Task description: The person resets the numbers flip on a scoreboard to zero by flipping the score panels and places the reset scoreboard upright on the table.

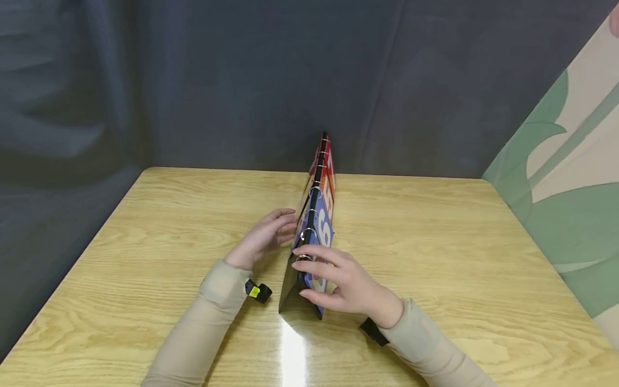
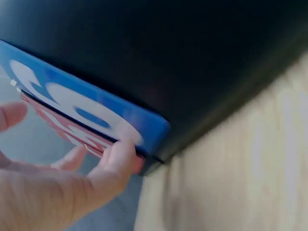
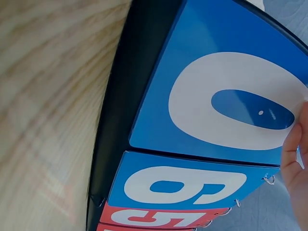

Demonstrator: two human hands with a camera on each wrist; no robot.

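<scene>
Flip scoreboard (image 1: 320,215) on table (image 1: 435,242), L hand (image 1: 263,239) & R hand (image 1: 345,285) touching it

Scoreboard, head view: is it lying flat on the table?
No, the scoreboard stands upright like a tent on the wooden table, its ringed top edge raised between both hands.

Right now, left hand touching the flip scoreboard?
Touching. The left wrist view shows left hand fingers pressed on the card edge of the flip scoreboard.
</scene>
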